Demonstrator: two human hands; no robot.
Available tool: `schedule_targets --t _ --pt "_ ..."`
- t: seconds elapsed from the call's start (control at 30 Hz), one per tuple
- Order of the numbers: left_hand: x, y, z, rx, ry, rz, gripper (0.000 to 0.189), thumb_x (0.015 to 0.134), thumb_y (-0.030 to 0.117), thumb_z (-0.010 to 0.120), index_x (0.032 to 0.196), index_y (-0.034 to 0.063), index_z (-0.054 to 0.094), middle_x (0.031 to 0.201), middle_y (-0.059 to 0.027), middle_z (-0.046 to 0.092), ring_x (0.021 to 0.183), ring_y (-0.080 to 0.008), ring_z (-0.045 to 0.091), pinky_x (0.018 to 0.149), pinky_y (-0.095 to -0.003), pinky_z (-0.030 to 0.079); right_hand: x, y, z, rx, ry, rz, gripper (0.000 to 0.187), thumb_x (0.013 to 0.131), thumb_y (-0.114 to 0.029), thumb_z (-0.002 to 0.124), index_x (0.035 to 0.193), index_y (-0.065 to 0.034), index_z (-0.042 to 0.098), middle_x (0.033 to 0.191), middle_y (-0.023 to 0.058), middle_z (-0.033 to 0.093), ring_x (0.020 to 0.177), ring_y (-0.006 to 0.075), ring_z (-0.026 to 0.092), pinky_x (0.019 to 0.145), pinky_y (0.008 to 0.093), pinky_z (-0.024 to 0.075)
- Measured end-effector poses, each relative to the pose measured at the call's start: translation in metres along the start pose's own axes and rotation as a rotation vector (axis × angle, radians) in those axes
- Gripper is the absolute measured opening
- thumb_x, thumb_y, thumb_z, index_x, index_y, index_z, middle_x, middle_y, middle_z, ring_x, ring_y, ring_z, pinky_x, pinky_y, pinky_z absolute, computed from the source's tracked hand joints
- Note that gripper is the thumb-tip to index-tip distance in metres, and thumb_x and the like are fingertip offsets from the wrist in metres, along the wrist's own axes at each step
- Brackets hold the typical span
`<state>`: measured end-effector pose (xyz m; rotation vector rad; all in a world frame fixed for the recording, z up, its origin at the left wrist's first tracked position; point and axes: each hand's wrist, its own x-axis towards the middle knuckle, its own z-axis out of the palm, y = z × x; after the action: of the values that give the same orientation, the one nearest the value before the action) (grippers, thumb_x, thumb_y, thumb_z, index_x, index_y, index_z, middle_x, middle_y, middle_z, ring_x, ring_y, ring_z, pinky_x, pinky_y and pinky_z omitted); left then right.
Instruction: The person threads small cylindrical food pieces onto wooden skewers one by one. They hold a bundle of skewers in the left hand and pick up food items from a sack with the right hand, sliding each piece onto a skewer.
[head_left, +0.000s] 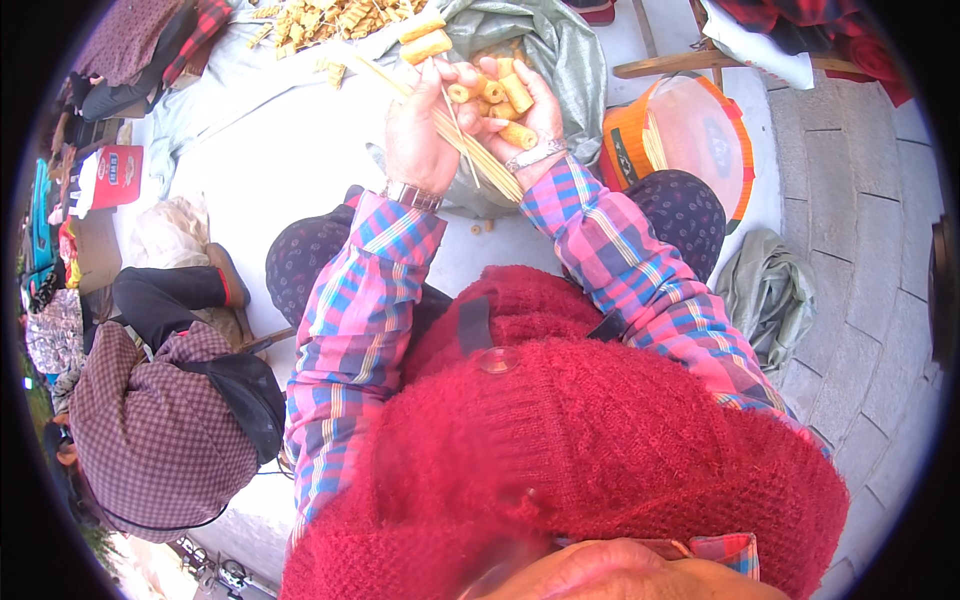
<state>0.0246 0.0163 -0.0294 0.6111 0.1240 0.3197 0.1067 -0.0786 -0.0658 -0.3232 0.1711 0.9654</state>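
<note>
My left hand (421, 131), with a watch at its wrist, pinches a thin stick bearing yellow tubular pieces (425, 46). A bundle of thin wooden sticks (480, 157) runs slantwise from the left palm to the right wrist. My right hand (541, 105), palm up and wearing a bracelet, cups several short, hollow yellow tubes (516, 91). One more stick (459, 131) crosses the bundle; which fingers hold it cannot be told. Behind and beneath the hands is an open grey-green woven sack (574, 64) with more yellow pieces inside.
Ridged yellow pieces (349, 19) lie heaped on a sheet at the top. An orange-rimmed clear container (694, 142) with sticks in it stands right, near a wooden bar (667, 64) and a crumpled sack (769, 292). A co-worker in a checked garment (165, 435) sits at left.
</note>
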Motion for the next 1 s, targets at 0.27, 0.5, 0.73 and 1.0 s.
schedule_targets --t 0.27,0.5,0.73,1.0 --pt "0.004 0.011 0.015 -0.067 -0.042 -0.004 0.016 0.095 0.026 0.045 0.092 0.0105 0.050 0.092 -0.0035 0.053 0.057 -0.0103 0.041 0.056 -0.0243 0.035 -0.001 -0.025 0.022 -0.118 -0.089 -0.049 0.021 0.087 -0.028 0.059 0.096 -0.0092 0.058 0.084 0.0024 0.059 0.065 0.0100 0.055 0.039 0.0190 0.0359" --pt "0.020 0.032 0.030 -0.111 -0.140 0.026 0.013 0.094 0.023 0.045 0.093 0.0098 0.049 0.093 -0.0029 0.052 0.057 -0.0080 0.039 0.055 -0.0221 0.035 -0.004 -0.052 0.044 -0.674 -0.128 0.097 0.028 0.085 -0.025 0.062 0.106 -0.0063 0.057 0.089 0.0031 0.058 0.069 0.0117 0.058 0.038 0.0169 0.0345" --pt "0.026 0.032 0.020 -0.190 -0.111 -0.031 0.011 0.092 0.018 0.049 0.096 0.0078 0.049 0.095 -0.0039 0.051 0.058 -0.0070 0.042 0.055 -0.0222 0.040 0.000 -0.054 0.050 -0.590 -0.251 0.195 0.035 0.087 -0.023 0.059 0.116 -0.0042 0.052 0.092 0.0056 0.058 0.064 0.0071 0.054 0.038 0.0156 0.0349" --pt "0.032 0.023 0.014 -0.138 -0.091 -0.073 0.011 0.092 0.019 0.048 0.095 0.0083 0.050 0.094 -0.0031 0.053 0.057 -0.0068 0.039 0.053 -0.0201 0.038 0.004 -0.056 0.040 -0.631 -0.266 0.196 0.034 0.089 -0.023 0.055 0.117 -0.0037 0.051 0.092 0.0075 0.059 0.068 0.0084 0.057 0.039 0.0149 0.0367"
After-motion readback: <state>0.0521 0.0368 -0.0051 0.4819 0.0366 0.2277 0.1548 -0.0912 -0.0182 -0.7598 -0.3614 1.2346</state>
